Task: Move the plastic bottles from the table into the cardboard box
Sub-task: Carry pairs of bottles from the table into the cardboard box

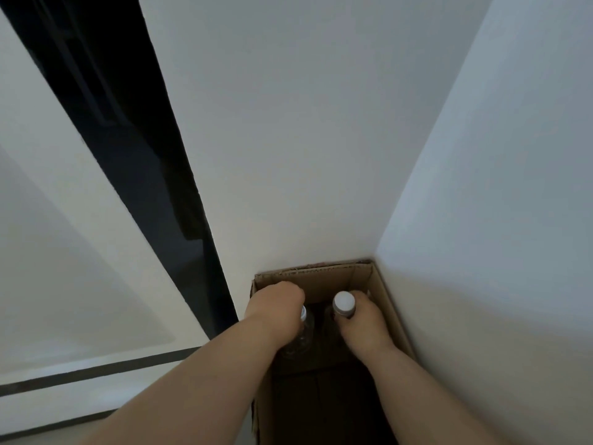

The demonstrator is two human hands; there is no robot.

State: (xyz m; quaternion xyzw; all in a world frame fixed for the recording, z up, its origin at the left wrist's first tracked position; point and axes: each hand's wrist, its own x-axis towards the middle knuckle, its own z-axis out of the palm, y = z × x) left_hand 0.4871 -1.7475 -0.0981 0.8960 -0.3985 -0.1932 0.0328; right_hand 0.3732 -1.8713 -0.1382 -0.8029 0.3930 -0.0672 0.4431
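An open brown cardboard box (388,303) stands on the floor in the corner of two white walls. Both my hands reach down inside it. My left hand (272,305) is closed over the top of a clear plastic bottle (301,335) near the box's far left side; its white cap peeks out under my fingers. My right hand (364,322) grips a second bottle (343,305) by the neck, with the white cap upright and in plain sight. The lower bodies of both bottles are lost in the box's dark interior.
White walls (288,139) close the box in at the back and on the right. A dark doorway gap (134,155) runs down the left of the box. Pale floor with a dark strip (96,370) lies at the lower left.
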